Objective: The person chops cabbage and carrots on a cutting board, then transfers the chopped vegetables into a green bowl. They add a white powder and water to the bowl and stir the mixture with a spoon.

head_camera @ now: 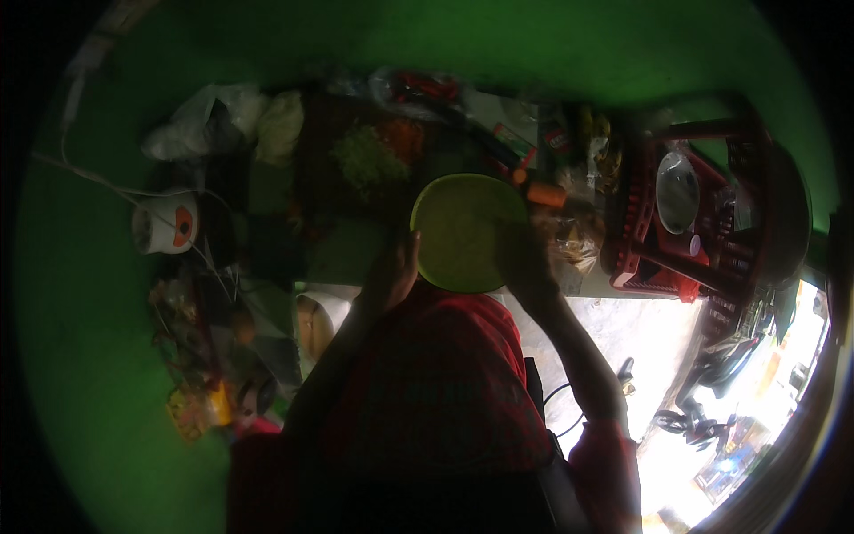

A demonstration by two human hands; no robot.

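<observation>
A round yellow-green bowl [460, 233] is in front of my body, close to the near side of the work surface. My left hand [395, 267] grips its left rim, the thumb lying up along the edge. Dark and blurred, my right hand [527, 257] overlaps the bowl's right side; whether its fingers grip the rim or reach inside is hard to see. Beyond the bowl are a pile of pale green shredded vegetable [369, 157] and a heap of orange shreds [404, 139]. Just right of the rim lies an orange carrot piece [546, 194].
Clear plastic bags [577, 243] lie right of the bowl. Further right stands a dark red plastic rack [630, 247]. At left are a white appliance with an orange panel [181, 223] and a loose cable [100, 179]. White bags [213, 123] sit against the green wall [434, 40].
</observation>
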